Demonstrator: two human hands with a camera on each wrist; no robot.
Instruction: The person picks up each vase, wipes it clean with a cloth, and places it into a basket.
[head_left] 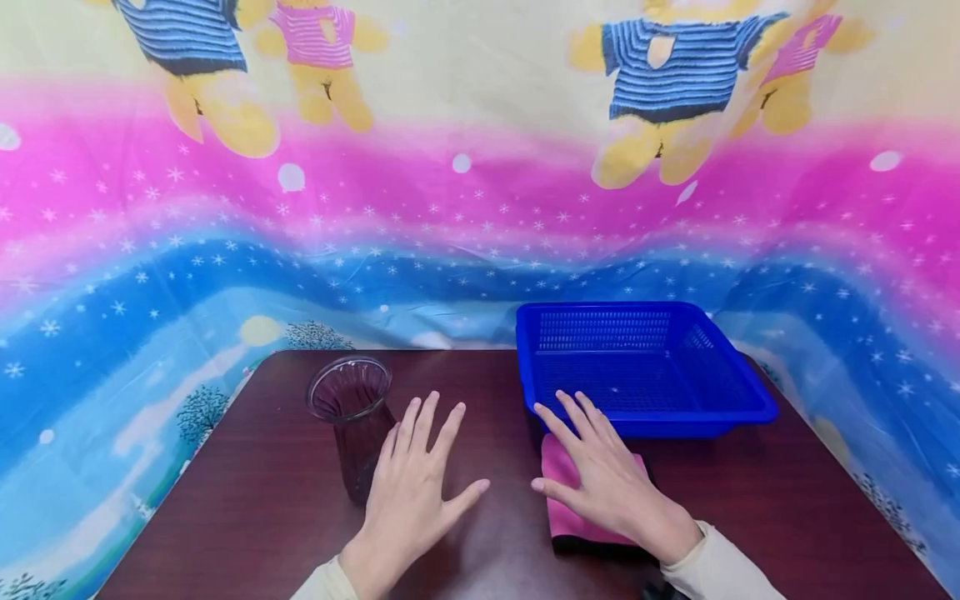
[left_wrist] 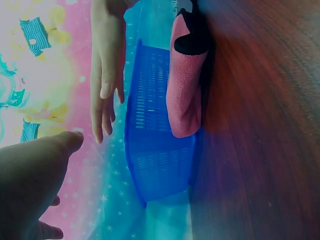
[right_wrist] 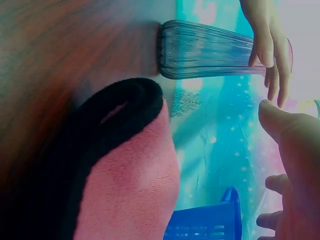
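A ribbed, purple-tinted glass vase point(head_left: 354, 454) with a flared rim stands upright at the left of the table. In front of its right side, as the head view sees it, hovers my left hand point(head_left: 412, 492), fingers spread and holding nothing. My right hand point(head_left: 606, 479) is likewise spread and empty, above a folded pink cloth point(head_left: 570, 523) with black edging. The right wrist view shows the fold of the fuzzy cloth point(right_wrist: 135, 185) below that hand, apart from it. Part of the cloth is hidden by the hand in the head view.
A blue plastic basket point(head_left: 645, 417) with perforated walls stands at the back right, just behind the cloth. The dark reddish-brown table point(head_left: 247, 475) ends at a printed curtain point(head_left: 450, 208) hung behind and along both sides. A small black object point(head_left: 663, 592) shows near the right sleeve.
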